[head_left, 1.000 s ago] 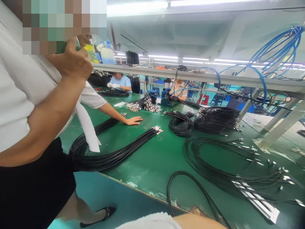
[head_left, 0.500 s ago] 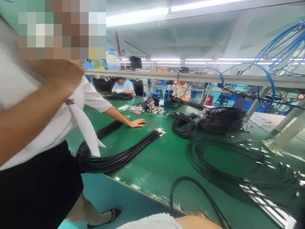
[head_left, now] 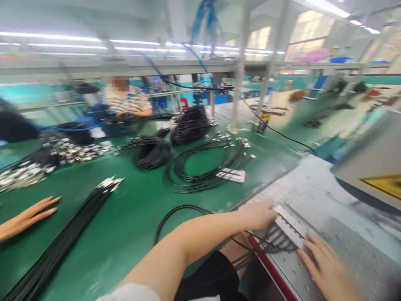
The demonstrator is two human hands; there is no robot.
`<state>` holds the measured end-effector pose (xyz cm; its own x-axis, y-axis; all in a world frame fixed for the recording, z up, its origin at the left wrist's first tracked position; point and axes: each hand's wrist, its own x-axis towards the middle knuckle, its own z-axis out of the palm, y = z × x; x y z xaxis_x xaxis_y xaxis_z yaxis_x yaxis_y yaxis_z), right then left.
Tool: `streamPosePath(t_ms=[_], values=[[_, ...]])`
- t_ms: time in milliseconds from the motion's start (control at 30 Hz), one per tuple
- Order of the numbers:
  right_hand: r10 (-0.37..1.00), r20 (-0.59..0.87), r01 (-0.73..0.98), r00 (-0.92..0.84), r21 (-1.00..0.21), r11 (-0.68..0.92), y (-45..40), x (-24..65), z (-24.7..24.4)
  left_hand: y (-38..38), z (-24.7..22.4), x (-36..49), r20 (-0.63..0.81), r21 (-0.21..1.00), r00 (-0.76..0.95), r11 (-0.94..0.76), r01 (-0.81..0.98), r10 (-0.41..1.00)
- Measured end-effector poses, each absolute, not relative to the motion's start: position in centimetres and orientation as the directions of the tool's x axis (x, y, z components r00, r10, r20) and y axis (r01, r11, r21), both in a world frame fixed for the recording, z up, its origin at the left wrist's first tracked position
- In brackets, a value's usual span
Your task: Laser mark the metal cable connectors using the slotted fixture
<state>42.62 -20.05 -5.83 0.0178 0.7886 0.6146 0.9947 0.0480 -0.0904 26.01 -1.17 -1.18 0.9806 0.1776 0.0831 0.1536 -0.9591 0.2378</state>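
Observation:
A white slotted strip point(head_left: 290, 225) with several black cables lying across it rests on or just above a perforated metal plate. My left hand point(head_left: 263, 215) is closed on its far-left end, the fingertips blurred. At the opposite end, my right hand point(head_left: 327, 263) grips the strip between thumb and fingers, also smeared by motion. The black cables point(head_left: 275, 242) run from the strip over the plate's red front edge point(head_left: 272, 269) and hang toward my lap. Some loop back onto the green table.
The metal plate point(head_left: 341, 225) lies under a grey machine head point(head_left: 369, 167) with a yellow warning label. Cable bundles point(head_left: 189, 125) and a second slotted strip point(head_left: 232, 174) lie on the green table point(head_left: 131, 209). A co-worker's hand point(head_left: 34, 215) rests at left; another person point(head_left: 125, 100) sits behind.
My view has swung right, from the standing co-worker toward the metal plate and machine. Both my hands and the strip they hold have come into view.

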Motion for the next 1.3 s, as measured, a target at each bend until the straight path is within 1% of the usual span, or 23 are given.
streamPosePath(t_ms=[67,167,267,333,533,667,733,833,967,1033,1067,1100,1167,1233,1300], values=[[0.819,0.573,0.999,0.024,-0.05,0.005,-20.2,41.5,-4.7,-1.2,-1.2,25.9,0.098,0.204,0.973,-0.962,0.184,0.207],[0.863,0.483,0.988,0.15,-0.094,-0.12,-20.4,40.5,-2.9,-1.2,-1.0,26.2,0.093,0.154,0.979,-0.974,0.165,0.18],[0.868,0.409,0.959,0.282,-0.118,-0.257,-20.7,40.7,-1.9,-1.3,-1.1,27.4,0.083,0.155,0.987,-0.98,0.121,0.135],[0.863,0.385,0.945,0.328,-0.123,-0.305,-20.9,41.2,-1.8,-1.3,-1.2,28.2,0.086,0.18,0.986,-0.976,0.124,0.141],[0.867,0.352,0.936,0.351,-0.108,-0.335,-21.3,41.6,-1.6,-1.1,-1.4,29.4,0.102,0.269,0.986,-0.958,0.103,0.135],[0.859,0.374,0.936,0.349,-0.102,-0.336,-21.3,41.3,-1.5,-0.8,-1.3,29.5,0.078,0.311,0.99,-0.947,0.084,0.113],[0.853,0.393,0.938,0.344,-0.117,-0.325,-21.2,41.3,-1.7,-0.6,-1.4,29.5,0.066,0.31,0.992,-0.948,0.079,0.104],[0.848,0.417,0.944,0.328,-0.122,-0.305,-21.0,41.5,-2.3,-0.6,-1.4,29.6,0.054,0.277,0.994,-0.958,0.073,0.091],[0.852,0.431,0.952,0.297,-0.069,-0.297,-21.1,42.0,-2.9,-0.8,-0.8,29.6,0.043,0.245,0.996,-0.967,0.064,0.077],[0.844,0.455,0.953,0.283,-0.037,-0.3,-21.2,42.3,-3.0,-0.4,0.0,29.7,0.037,0.257,0.998,-0.965,0.042,0.053],[0.834,0.477,0.954,0.278,-0.033,-0.299,-21.3,42.5,-3.0,0.1,0.5,29.7,0.039,0.281,0.997,-0.958,0.058,0.071],[0.82,0.504,0.955,0.272,-0.038,-0.293,-21.5,42.6,-3.0,0.9,1.1,29.8,0.044,0.312,0.991,-0.944,0.106,0.126],[0.78,0.574,0.963,0.251,-0.066,-0.262,-21.8,43.0,-3.0,3.3,2.4,30.0,0.066,0.373,0.942,-0.884,0.282,0.329],[0.743,0.632,0.973,0.221,-0.096,-0.208,-22.2,43.3,-3.0,6.6,3.6,30.2,0.097,0.406,0.821,-0.776,0.483,0.562],[0.708,0.678,0.98,0.198,-0.116,-0.163,-22.4,43.6,-2.9,10.0,4.4,30.3,0.128,0.418,0.699,-0.677,0.606,0.704]])
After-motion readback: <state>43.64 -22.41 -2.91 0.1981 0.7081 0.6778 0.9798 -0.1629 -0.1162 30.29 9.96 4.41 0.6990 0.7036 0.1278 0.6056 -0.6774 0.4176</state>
